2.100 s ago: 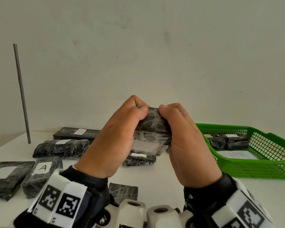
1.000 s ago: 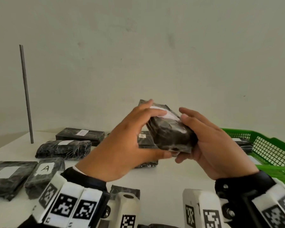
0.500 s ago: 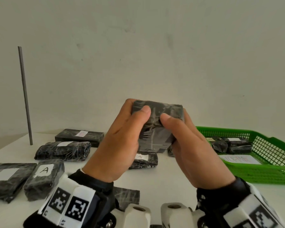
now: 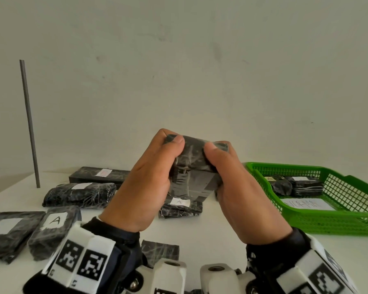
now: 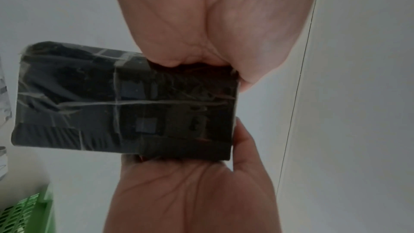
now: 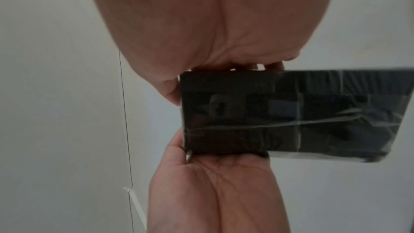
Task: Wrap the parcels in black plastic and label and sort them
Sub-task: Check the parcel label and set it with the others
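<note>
Left hand [image 4: 142,183] and right hand [image 4: 242,192] both grip the black-wrapped parcel [image 4: 192,166], thumbs pressing its top, green basket [image 4: 327,221] at three o'clock.

Parcels [image 4: 79,194] left – basket [image 4: 327,221] (filled) right

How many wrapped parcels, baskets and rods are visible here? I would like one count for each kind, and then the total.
Wrapped parcels: 8
Green basket: 1
Grey rod: 1
Total: 10
</note>
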A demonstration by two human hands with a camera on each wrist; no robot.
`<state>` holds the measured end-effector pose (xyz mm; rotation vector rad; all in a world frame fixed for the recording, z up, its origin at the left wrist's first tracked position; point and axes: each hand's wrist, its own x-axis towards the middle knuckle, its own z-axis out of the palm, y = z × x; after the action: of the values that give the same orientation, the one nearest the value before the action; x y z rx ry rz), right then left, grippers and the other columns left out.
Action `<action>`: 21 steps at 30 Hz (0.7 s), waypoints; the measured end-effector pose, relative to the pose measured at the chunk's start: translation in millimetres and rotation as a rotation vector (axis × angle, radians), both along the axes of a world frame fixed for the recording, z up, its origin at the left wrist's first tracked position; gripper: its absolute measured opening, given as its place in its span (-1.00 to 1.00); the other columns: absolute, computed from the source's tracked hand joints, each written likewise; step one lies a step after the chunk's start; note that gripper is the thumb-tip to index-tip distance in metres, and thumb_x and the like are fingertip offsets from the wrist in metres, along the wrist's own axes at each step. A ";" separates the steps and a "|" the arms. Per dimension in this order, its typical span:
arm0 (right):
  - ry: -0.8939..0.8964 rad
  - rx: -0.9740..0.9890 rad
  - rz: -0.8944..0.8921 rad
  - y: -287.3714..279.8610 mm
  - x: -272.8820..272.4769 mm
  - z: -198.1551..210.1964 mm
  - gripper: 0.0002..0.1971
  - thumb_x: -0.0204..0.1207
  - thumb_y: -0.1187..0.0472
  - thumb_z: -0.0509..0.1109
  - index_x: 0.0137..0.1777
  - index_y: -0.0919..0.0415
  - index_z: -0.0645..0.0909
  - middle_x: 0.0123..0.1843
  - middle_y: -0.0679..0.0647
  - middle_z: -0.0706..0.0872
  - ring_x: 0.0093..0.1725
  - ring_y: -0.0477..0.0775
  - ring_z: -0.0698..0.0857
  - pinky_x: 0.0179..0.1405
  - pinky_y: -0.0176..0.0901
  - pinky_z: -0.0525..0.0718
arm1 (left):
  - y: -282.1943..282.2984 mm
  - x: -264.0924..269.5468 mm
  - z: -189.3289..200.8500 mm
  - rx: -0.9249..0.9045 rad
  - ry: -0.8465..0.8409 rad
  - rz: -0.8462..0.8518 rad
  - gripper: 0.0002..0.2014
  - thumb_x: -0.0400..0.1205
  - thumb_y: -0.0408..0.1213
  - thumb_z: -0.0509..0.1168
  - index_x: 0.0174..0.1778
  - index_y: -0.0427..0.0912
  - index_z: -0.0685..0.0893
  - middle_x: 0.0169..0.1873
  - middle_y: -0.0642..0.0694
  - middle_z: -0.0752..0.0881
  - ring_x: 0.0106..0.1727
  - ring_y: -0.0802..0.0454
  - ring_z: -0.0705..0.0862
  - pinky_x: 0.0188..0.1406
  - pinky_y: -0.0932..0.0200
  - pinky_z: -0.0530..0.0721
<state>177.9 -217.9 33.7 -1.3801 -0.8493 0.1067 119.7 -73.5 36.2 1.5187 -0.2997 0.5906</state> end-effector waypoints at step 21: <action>0.023 -0.013 -0.029 6.4 4.3 -7.6 -0.32 0.56 -0.37 0.21 0.22 0.32 0.54 0.28 0.48 0.57 0.34 0.50 0.59 0.48 0.59 0.48 | -0.8 2.0 4.1 0.006 -0.046 0.018 -0.67 0.67 0.04 0.25 -0.18 -0.13 0.38 -0.21 -0.43 0.32 -0.15 -0.45 0.34 -0.06 -0.30 0.37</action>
<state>182.2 -211.5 26.1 -1.4000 -0.8103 0.1060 121.7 -74.3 40.3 1.5164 -0.3237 0.6396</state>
